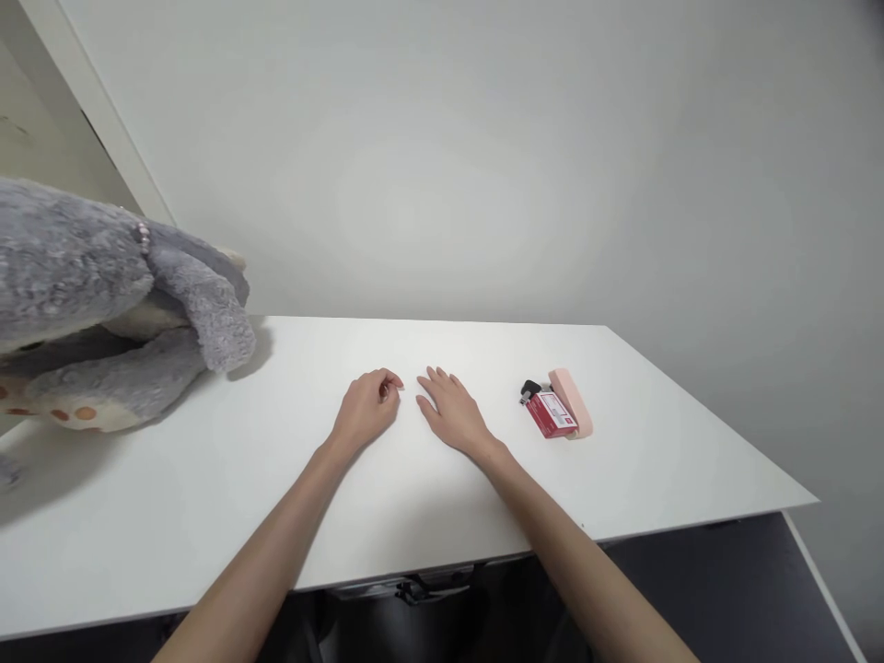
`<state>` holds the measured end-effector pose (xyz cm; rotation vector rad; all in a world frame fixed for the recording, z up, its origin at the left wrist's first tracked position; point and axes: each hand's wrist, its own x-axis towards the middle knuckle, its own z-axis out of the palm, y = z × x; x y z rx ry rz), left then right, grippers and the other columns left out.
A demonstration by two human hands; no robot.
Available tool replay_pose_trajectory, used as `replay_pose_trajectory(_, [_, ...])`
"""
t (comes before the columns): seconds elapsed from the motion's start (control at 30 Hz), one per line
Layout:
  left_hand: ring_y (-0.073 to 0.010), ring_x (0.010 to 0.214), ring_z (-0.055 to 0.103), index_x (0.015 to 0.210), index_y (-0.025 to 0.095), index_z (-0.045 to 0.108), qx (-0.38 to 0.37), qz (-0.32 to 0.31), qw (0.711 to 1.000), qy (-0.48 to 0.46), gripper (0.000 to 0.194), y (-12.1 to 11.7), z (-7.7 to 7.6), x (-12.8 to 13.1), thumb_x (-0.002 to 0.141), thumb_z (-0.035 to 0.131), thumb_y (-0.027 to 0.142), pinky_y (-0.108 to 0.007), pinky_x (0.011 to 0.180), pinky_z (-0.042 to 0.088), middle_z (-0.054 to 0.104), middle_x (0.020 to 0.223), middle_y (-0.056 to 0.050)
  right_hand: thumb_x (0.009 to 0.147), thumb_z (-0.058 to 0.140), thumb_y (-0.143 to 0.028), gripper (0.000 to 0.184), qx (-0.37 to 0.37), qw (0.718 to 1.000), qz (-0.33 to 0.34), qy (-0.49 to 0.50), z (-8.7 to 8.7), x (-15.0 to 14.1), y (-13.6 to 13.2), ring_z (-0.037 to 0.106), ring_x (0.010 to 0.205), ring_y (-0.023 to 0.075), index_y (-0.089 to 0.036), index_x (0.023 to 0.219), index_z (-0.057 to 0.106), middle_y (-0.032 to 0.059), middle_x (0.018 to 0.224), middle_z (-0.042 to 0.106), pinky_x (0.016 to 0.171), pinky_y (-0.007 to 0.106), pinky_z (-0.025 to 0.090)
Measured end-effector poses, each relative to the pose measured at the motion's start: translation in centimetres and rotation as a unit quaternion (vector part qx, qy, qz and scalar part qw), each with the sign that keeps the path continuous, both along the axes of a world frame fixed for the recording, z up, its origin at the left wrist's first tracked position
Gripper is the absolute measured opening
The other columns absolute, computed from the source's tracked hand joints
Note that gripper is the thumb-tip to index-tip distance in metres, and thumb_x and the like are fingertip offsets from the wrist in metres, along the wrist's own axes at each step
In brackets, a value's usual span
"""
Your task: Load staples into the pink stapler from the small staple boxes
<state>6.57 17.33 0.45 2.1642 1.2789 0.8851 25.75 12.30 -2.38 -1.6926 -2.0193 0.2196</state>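
Left hand (pixel 366 407): fingers curled, tips near thumb; cannot tell whether anything is pinched.
Right hand (pixel 452 410): palm down, fingers extended, slightly spread, gripping nothing.
Red-and-white box (pixel 551 415): on white table (pixel 442 516), right of right hand; contents hidden.
Pink case (pixel 572 402): just beside box; contents hidden.

L hand (pixel 367 406) part-curled; R hand (pixel 452 412) splayed, palm-dn; both nr e/o.
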Motion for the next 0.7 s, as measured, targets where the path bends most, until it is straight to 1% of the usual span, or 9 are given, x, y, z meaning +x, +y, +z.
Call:
replay_pose_trajectory(0.1, [-0.0212, 0.075, 0.063, 0.094, 0.023, 0.070, 0.006, -0.001, 1.000, -0.003, 0.019, 0.0, -0.1, 0.0, 0.088, 0.052, 0.023, -0.034, 0.071, 0.047, 0.071, 0.083, -0.002, 0.113, 0.039, -0.040, 0.052, 0.007, 1.000, 0.014, -0.019, -0.3, -0.3, -2.0, 0.029, 0.163, 0.0309, -0.017, 0.158, 0.053, 0.0131, 0.172, 0.039, 0.133, 0.055, 0.024])
replay_pose_trajectory(0.2, [-0.0217, 0.076, 0.063, 0.093, 0.023, 0.070, 0.013, 0.002, 1.000, 0.000, 0.019, 0.0, -0.2, 0.0, 0.088, 0.052, 0.022, -0.034, 0.071, 0.047, 0.071, 0.083, -0.002, 0.112, 0.039, -0.041, 0.053, 0.016, 0.999, 0.027, -0.021, -0.5, -0.4, -5.2, 0.029, 0.163, 0.0313, -0.019, 0.159, 0.053, 0.0115, 0.172, 0.038, 0.133, 0.057, 0.024])
replay_pose_trajectory(0.3, [-0.0226, 0.077, 0.064, 0.093, 0.023, 0.071, 0.012, 0.005, 1.000, 0.003, 0.020, 0.0, -0.2, 0.0, 0.087, 0.052, 0.021, -0.034, 0.071, 0.047, 0.072, 0.083, -0.003, 0.111, 0.045, -0.040, 0.052, 0.035, 0.998, 0.050, 0.002, -0.2, 0.3, -9.1, 0.035, 0.161, 0.0312, -0.021, 0.158, 0.052, 0.0127, 0.171, 0.040, 0.130, 0.057, 0.034])
replay_pose_trajectory(0.37, [-0.0231, 0.077, 0.064, 0.093, 0.023, 0.071, 0.012, 0.003, 1.000, 0.005, 0.020, 0.0, -0.3, -0.1, 0.087, 0.052, 0.021, -0.034, 0.070, 0.046, 0.071, 0.082, -0.003, 0.110, 0.048, -0.035, 0.051, 0.075, 0.994, 0.066, 0.031, 0.5, 1.6, -11.6, 0.033, 0.162, 0.0284, -0.023, 0.159, 0.050, 0.0114, 0.172, 0.040, 0.127, 0.051, 0.041])
replay_pose_trajectory(0.43, [-0.0233, 0.075, 0.064, 0.092, 0.023, 0.071, 0.014, 0.000, 1.000, 0.008, 0.020, 0.0, -0.3, -0.1, 0.087, 0.052, 0.021, -0.034, 0.070, 0.046, 0.071, 0.080, -0.003, 0.108, 0.050, -0.028, 0.046, 0.145, 0.987, 0.052, 0.054, 1.6, 3.6, -13.5, 0.038, 0.159, 0.0274, -0.027, 0.154, 0.055, 0.0098, 0.167, 0.048, 0.127, 0.051, 0.040])
replay_pose_trajectory(0.5, [-0.0231, 0.073, 0.063, 0.092, 0.023, 0.072, 0.014, -0.004, 1.000, 0.011, 0.020, 0.0, -0.3, -0.1, 0.086, 0.052, 0.021, -0.034, 0.068, 0.045, 0.070, 0.078, -0.003, 0.107, 0.053, -0.026, 0.041, 0.216, 0.973, -0.011, 0.079, 2.6, 6.1, -14.8, 0.046, 0.154, 0.0283, -0.029, 0.147, 0.061, 0.0105, 0.160, 0.055, 0.124, 0.052, 0.043])
replay_pose_trajectory(0.6, [-0.0225, 0.072, 0.063, 0.092, 0.023, 0.071, 0.013, -0.006, 1.000, 0.010, 0.020, -0.2, -0.2, -0.1, 0.086, 0.052, 0.021, -0.034, 0.067, 0.045, 0.070, 0.078, -0.003, 0.103, 0.058, -0.038, 0.041, 0.274, 0.931, -0.190, 0.148, 3.3, 10.2, -15.2, 0.056, 0.143, 0.0325, -0.024, 0.141, 0.064, 0.0148, 0.152, 0.060, 0.118, 0.055, 0.047])
replay_pose_trajectory(0.67, [-0.0223, 0.073, 0.063, 0.092, 0.022, 0.071, 0.013, -0.007, 1.000, 0.009, 0.020, -0.3, -0.2, -0.1, 0.087, 0.051, 0.021, -0.034, 0.068, 0.045, 0.070, 0.079, -0.003, 0.102, 0.055, -0.049, 0.050, 0.222, 0.904, -0.294, 0.219, 3.1, 12.6, -15.0, 0.060, 0.136, 0.0338, -0.022, 0.144, 0.061, 0.0157, 0.152, 0.060, 0.114, 0.055, 0.048])
replay_pose_trajectory(0.7, [-0.0223, 0.073, 0.063, 0.092, 0.022, 0.071, 0.014, -0.007, 1.000, 0.009, 0.020, -0.3, -0.2, -0.1, 0.087, 0.051, 0.021, -0.034, 0.068, 0.045, 0.071, 0.080, -0.004, 0.102, 0.053, -0.053, 0.053, 0.171, 0.898, -0.318, 0.250, 2.8, 13.6, -14.7, 0.060, 0.136, 0.0344, -0.022, 0.143, 0.062, 0.0155, 0.150, 0.062, 0.114, 0.055, 0.047])
